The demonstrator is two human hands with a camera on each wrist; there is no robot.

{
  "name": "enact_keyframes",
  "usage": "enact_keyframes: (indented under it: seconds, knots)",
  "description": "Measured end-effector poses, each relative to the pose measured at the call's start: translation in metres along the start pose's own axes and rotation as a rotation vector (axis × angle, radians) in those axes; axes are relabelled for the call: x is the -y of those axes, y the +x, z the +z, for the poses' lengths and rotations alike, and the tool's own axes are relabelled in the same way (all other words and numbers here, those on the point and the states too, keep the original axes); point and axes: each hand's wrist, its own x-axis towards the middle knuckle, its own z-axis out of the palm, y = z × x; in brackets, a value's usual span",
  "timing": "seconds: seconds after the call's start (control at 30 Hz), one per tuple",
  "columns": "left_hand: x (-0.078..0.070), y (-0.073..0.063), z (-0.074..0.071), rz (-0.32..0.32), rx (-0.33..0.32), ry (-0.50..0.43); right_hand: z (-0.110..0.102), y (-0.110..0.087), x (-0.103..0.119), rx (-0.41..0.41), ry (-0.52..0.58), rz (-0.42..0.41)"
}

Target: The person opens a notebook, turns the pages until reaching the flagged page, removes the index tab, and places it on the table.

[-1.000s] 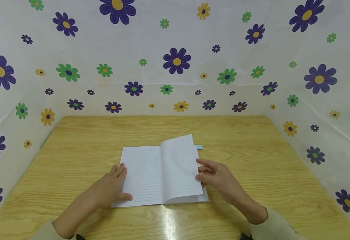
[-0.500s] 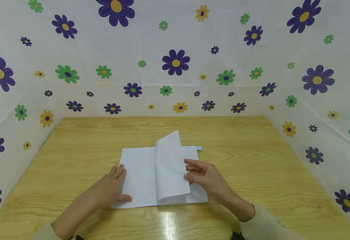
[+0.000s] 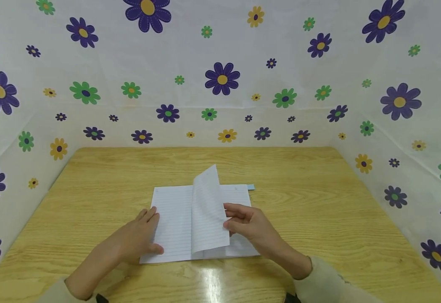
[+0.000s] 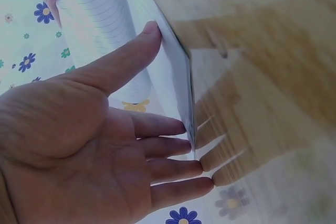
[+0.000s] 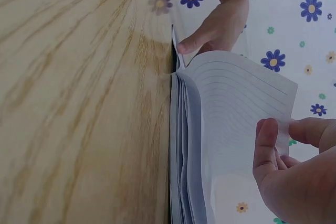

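An open lined notebook (image 3: 172, 223) lies on the wooden table in the head view, its thick stack of pages showing edge-on in the right wrist view. My left hand (image 3: 134, 236) rests along its left edge. In the left wrist view the thumb of that hand (image 4: 84, 145) lies over the paper and its other fingers extend straight to the edge. Between thumb and fingers my right hand (image 3: 253, 227) pinches the outer edge of a raised page (image 3: 208, 214), which curves upward from the spine. The right wrist view shows that page (image 5: 239, 98) bowed, with the hand (image 5: 294, 174) at its side edge.
A light blue tab (image 3: 251, 187) sticks out at the notebook's upper right. The wooden table (image 3: 318, 202) spreads around it, with glare near its front. White sheeting with flowers (image 3: 159, 80) encloses the back and both sides.
My right hand has carried the pinched page leftward, from over the right side toward the spine, baring the lined page beneath. The left hand has stayed at the left edge.
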Motion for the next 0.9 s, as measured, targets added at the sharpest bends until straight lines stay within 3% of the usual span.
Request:
enact_keyframes:
  seconds: [0.13, 0.23, 0.4, 0.6, 0.9]
  knots:
    - [0.001, -0.002, -0.001, -0.014, 0.012, -0.029, 0.003, 0.001, 0.0, 0.004, -0.008, -0.001]
    - [0.0, -0.001, -0.003, -0.01, -0.018, -0.011, 0.005, 0.001, -0.001, 0.01, -0.006, 0.001]
    - [-0.008, 0.003, -0.009, 0.007, -0.138, -0.016, 0.008, 0.003, -0.003, 0.009, -0.003, -0.01]
    - [-0.032, 0.006, -0.018, 0.038, -0.283, -0.154, 0.016, 0.005, -0.005, 0.006, 0.013, -0.004]
    - [-0.053, 0.015, -0.026, 0.063, -0.301, -0.265, 0.024, 0.008, -0.004, 0.023, -0.018, -0.01]
